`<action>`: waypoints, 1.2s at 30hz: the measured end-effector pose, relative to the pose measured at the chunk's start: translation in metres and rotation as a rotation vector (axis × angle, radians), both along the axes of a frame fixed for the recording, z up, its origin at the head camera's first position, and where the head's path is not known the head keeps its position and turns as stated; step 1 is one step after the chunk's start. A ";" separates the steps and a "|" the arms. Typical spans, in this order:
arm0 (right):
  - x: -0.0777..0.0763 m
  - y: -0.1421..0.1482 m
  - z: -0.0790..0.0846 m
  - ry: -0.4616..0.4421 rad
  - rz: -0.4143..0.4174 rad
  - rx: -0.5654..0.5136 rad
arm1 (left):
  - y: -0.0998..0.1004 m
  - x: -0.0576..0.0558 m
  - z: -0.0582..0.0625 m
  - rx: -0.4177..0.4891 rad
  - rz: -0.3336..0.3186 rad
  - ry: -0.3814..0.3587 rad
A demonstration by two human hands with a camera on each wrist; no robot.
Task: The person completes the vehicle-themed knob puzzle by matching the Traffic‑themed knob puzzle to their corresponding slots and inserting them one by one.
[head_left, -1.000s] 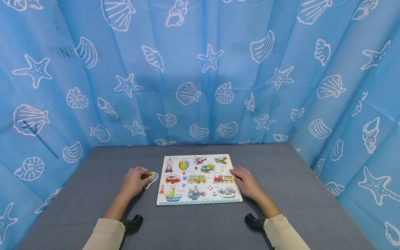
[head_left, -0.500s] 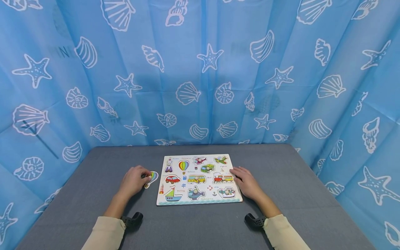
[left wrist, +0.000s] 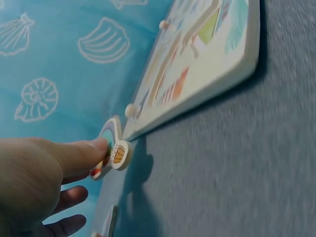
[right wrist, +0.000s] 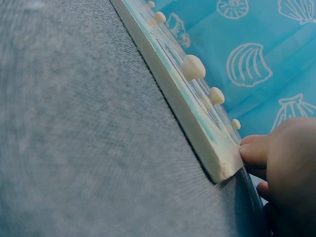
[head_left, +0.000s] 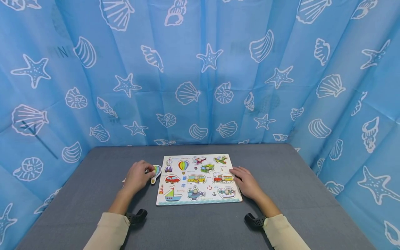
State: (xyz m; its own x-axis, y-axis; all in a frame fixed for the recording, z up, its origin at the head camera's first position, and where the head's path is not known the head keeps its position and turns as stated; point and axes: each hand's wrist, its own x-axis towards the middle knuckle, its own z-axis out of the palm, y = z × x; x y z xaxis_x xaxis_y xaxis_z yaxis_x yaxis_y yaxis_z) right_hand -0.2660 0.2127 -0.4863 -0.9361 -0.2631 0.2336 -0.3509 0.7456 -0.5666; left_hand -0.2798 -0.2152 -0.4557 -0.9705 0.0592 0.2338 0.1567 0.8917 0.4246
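My left hand [head_left: 139,176] pinches a hot-air-balloon puzzle piece [head_left: 157,171] between thumb and fingers, just left of the puzzle board [head_left: 200,202]. In the left wrist view the balloon piece [left wrist: 118,154] is tilted and held above the table, its orange basket end toward the camera. The white board lies flat, with vehicle pictures and several knobbed pieces in it. On the board's right edge rests my right hand [head_left: 247,181]; its thumb [right wrist: 254,150] touches the board near the corner in the right wrist view.
Another flat piece [left wrist: 111,221] lies on the table below the left hand, mostly hidden. The grey cloth-covered table [head_left: 200,229] extends around the board. A blue shell-patterned curtain [head_left: 200,114] hangs behind and at both sides.
My left hand has taken the balloon piece up off the table and moved it right and slightly away, toward the board. The other piece has come into sight behind the wrist. My right hand stays put.
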 end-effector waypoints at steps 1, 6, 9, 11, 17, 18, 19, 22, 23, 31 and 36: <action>0.000 0.000 0.000 0.000 0.000 -0.002 | 0.002 -0.001 0.001 0.007 -0.002 0.011; 0.001 0.000 0.001 -0.001 0.002 -0.005 | 0.015 -0.003 0.001 0.063 -0.007 0.068; 0.001 0.000 0.001 -0.005 0.004 -0.003 | 0.024 -0.005 -0.001 0.081 -0.005 0.104; 0.001 0.000 0.002 -0.005 0.005 -0.004 | 0.031 -0.007 -0.002 0.087 0.000 0.124; 0.001 0.000 0.001 -0.004 0.001 -0.011 | 0.049 -0.012 -0.003 0.114 0.020 0.148; 0.001 0.000 0.001 -0.005 0.001 -0.010 | 0.052 -0.012 -0.003 0.122 0.021 0.148; 0.001 0.000 0.001 -0.006 0.001 -0.011 | 0.054 -0.013 -0.002 0.127 0.021 0.150; 0.001 0.000 0.001 -0.006 0.003 -0.012 | 0.060 -0.015 -0.003 0.129 0.015 0.161; 0.001 0.000 0.001 -0.005 0.004 -0.012 | 0.061 -0.016 -0.003 0.134 0.010 0.165; 0.001 0.000 0.002 0.000 0.004 -0.006 | 0.075 -0.021 -0.004 0.151 -0.020 0.182; 0.002 0.000 0.001 0.003 0.003 -0.003 | 0.083 -0.026 -0.008 0.158 -0.019 0.187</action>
State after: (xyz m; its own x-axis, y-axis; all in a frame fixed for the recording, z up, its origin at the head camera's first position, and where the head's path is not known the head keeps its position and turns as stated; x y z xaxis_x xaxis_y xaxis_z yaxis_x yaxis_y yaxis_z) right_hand -0.2642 0.2128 -0.4852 -0.9347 -0.2652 0.2367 -0.3546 0.7428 -0.5678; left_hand -0.3055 -0.1320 -0.4637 -0.9085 0.0259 0.4170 0.2620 0.8128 0.5203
